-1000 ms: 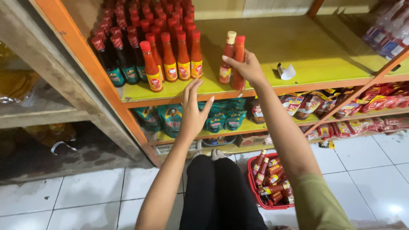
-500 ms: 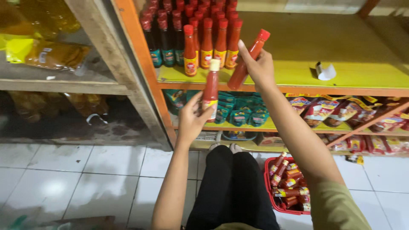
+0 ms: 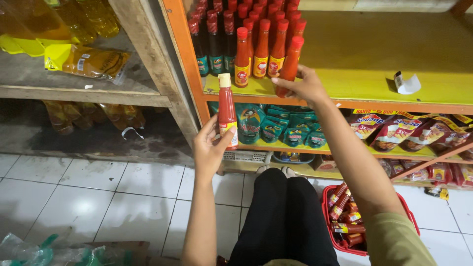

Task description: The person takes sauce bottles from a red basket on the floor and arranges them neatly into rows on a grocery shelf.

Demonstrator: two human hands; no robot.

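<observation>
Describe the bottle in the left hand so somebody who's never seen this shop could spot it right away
Find the yellow-topped shelf with the orange frame. Just below its front edge, left of the green pouches, the left hand holds a red sauce bottle upright in its grip. Unlike the red-capped bottles standing in rows on the shelf, this one has a pale cream cap and is off the shelf.
</observation>
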